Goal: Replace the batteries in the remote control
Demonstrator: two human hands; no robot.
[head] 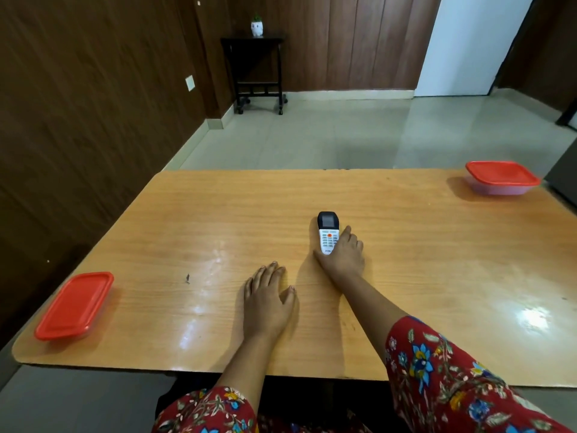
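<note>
head view: the only camera, looks down over the bench [218,214] at both hands.
remote control [327,234]: lies flat on the bench, a little right of centre, buttons and screen up, dark screen end pointing away from the person.
right hand [343,259]: on the remote's near end. Thumb round the left corner, fingers [346,234] laid along the right edge, lightly curled. Reads as a grip taken at the near end, remote not lifted.
left hand [268,296]: palm down on the bench, near the remote's end but apart from it. Fingers straight, holds nothing.
containers: red-lidded box [75,304] at the near left edge, second red-lidded box [502,178] at the far right corner. Both lidded, contents not visible.
batteries: none in sight. The cover should be on the underside, which is hidden.
step: my read is pick-up, the very start of the task.
how to do it well: grip the sides, not the keypad. Lift, turn it back-up, give the screen end to the left hand so that hand steadies the body. The right thumb is then free to press the cover catch and slide the cover off along the long axis.
watch: the bench is glossy, so the remote may skid if pushed rather than pinched. Keep it low over the bench so a loose cover or cell falls short.
</note>
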